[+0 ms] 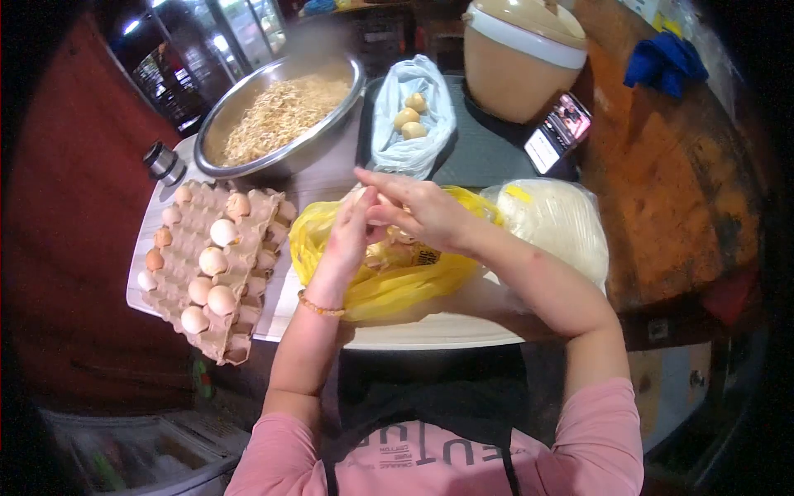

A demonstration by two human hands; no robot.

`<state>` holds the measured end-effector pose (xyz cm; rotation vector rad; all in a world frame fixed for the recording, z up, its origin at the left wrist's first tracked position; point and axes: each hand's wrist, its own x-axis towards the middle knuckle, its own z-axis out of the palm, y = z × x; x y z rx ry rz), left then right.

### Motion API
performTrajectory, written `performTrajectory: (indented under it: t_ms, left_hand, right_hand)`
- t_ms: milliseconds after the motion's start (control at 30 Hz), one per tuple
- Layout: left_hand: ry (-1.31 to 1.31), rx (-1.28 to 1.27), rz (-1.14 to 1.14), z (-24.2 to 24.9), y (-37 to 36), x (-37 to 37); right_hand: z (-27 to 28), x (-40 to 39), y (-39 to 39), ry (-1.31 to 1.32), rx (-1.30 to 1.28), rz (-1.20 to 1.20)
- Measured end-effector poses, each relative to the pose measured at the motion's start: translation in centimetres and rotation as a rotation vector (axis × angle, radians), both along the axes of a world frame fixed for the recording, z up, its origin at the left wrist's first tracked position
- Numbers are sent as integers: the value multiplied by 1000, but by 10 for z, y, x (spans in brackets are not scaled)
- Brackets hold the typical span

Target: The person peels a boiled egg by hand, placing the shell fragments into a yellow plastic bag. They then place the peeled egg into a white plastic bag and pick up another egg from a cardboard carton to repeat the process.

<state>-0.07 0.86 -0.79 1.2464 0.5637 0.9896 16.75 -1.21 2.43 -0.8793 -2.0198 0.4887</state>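
Head view, hands: an egg [382,201] is held between the left hand [351,236] and the right hand [426,213], above the yellow bag [389,277]; it is mostly hidden by the fingers
Fingers: those of both hands are curled together on the egg, the right laid over the left
Egg, handling: it is judged light, smooth, brittle in the shell and, if peeled, soft and slippery; it is best cupped round its sides with gentle pressure, not pinched at the tips
Left side: a carton [217,264] with several eggs is lying near the left wrist, overhanging the tray [430,331] edge towards the body
Ahead: a bowl [277,124] of shredded food and a white bag [411,116] with three peeled eggs are set well apart from the hands
Right side: a wrapped white stack [558,223] is touching the yellow bag; a phone [559,131] and a pot [519,58] are beyond it
Room: open space is judged scant, found only above the yellow bag and along the near tray edge
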Motion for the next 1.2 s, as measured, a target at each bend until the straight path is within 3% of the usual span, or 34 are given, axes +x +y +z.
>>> performTrajectory:
  t_ms: [267,333,467,567,1000,1200]
  left_hand:
    - [-8,-22,-19,-6,6,0]
    - [-63,-71,-16,-8,9,-2]
    - [-132,-246,191,20,-10,7]
    - [-136,-188,120,-3,6,-3]
    - [-114,-248,245,20,-9,13]
    - [-103,-178,172,10,-2,9]
  right_hand:
    - [1,1,0,4,-63,9]
    - [1,-2,1,31,134,17]
    - [8,-1,-6,-34,115,-56]
    - [0,-3,0,-34,112,-57]
    - [-7,-3,0,-161,161,-119]
    - [-1,-5,-3,-238,201,-182]
